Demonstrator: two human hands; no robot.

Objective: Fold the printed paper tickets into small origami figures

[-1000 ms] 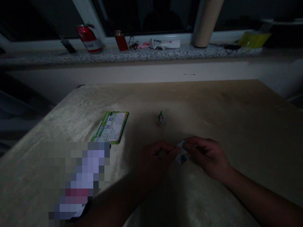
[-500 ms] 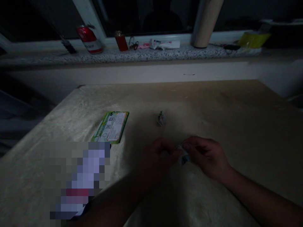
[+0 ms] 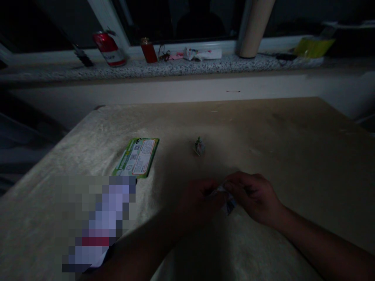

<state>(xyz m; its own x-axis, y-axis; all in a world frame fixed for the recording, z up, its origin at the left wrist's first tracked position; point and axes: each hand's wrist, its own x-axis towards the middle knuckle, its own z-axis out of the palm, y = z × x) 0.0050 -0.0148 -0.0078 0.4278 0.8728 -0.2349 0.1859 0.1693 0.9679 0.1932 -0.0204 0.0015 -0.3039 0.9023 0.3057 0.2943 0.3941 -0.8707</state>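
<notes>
Between my two hands is a small crinkled plastic wrapper [image 3: 230, 205], pale with dark print; what is inside it I cannot make out. My left hand [image 3: 202, 199] is closed on its left side, with the fingers in deep shadow. The thumb and fingers of my right hand [image 3: 254, 195] pinch its upper right edge. Just beyond the hands lies a small crumpled clump [image 3: 199, 146] with a green tip and thin strands, touched by neither hand. To the left, a green printed card or flat pack [image 3: 137, 158] rests on the table.
A blurred-out, pixelated device [image 3: 107, 214] with a lit screen lies at the table's [image 3: 278, 136] left front. On the granite sill [image 3: 175, 69] behind stand a red can [image 3: 109, 48], a red bottle [image 3: 149, 50], a crumpled white tube [image 3: 205, 54], a cardboard roll [image 3: 254, 31] and a yellow container [image 3: 313, 47].
My left hand has turned and shifted slightly, and the wrapper now stretches further across to its fingers. Its lower end hangs a little lower. My right hand keeps its pinch.
</notes>
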